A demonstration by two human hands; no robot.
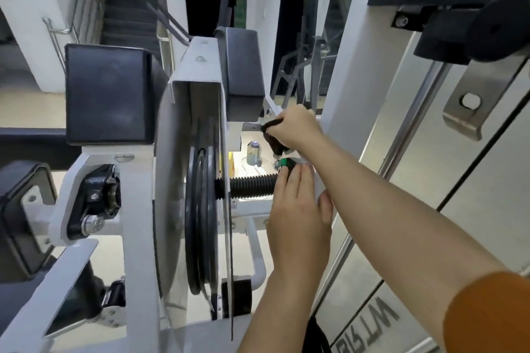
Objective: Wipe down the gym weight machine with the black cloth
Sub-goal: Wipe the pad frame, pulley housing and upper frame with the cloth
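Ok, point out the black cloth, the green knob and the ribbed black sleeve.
black cloth (274, 143): head view, fold hanging below the right hand (295, 129).
green knob (285, 164): head view, its green body.
ribbed black sleeve (252, 185): head view, middle of its length.

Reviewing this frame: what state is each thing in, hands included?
black cloth: bunched, pressed against the frame bar.
right hand: gripping the cloth.
left hand: fingers straight, holding nothing, fingertips at the green knob.
green knob: partly hidden.
pulley: seated inside its white guard.
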